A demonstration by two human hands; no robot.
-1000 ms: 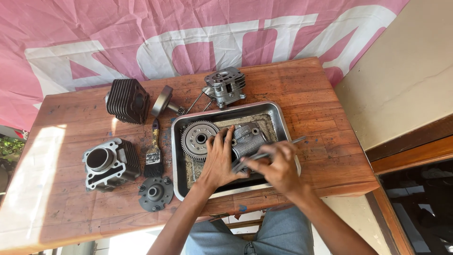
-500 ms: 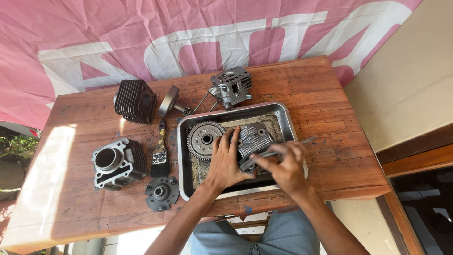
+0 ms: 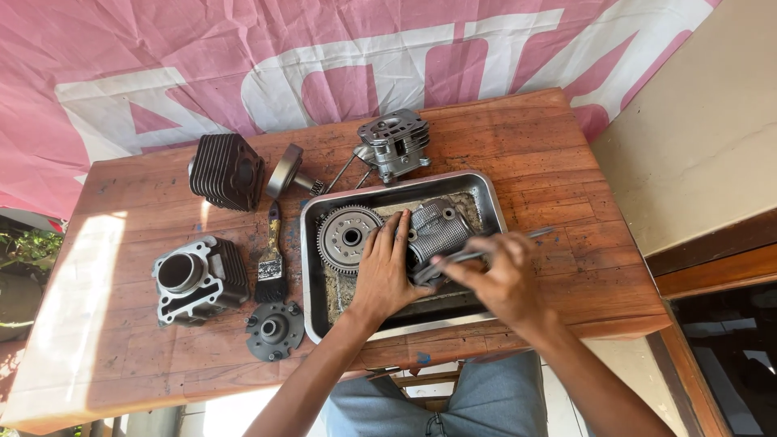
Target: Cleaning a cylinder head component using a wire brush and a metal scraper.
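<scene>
A steel tray (image 3: 311,267) lies on the wooden table (image 3: 558,154). Inside it are a toothed clutch gear (image 3: 344,237) and a finned grey engine part (image 3: 439,229). My left hand (image 3: 383,269) lies flat in the tray, fingers spread between the gear and the finned part, pressing against that part. My right hand (image 3: 495,277) grips a thin dark brush-like tool (image 3: 473,254) whose tip rests against the finned part; the tool is blurred.
Left of the tray lie a paintbrush (image 3: 271,265), a grey cylinder block (image 3: 197,277), a round dark hub (image 3: 274,329), a black finned cylinder (image 3: 226,171) and a cup-shaped part (image 3: 286,171). A cylinder head (image 3: 394,144) sits behind the tray. A pink banner (image 3: 243,65) hangs behind.
My right hand has shifted slightly right and is blurred with motion, stroking the tool across the finned part. My left hand stays planted in the tray. The camera view drifted a little.
</scene>
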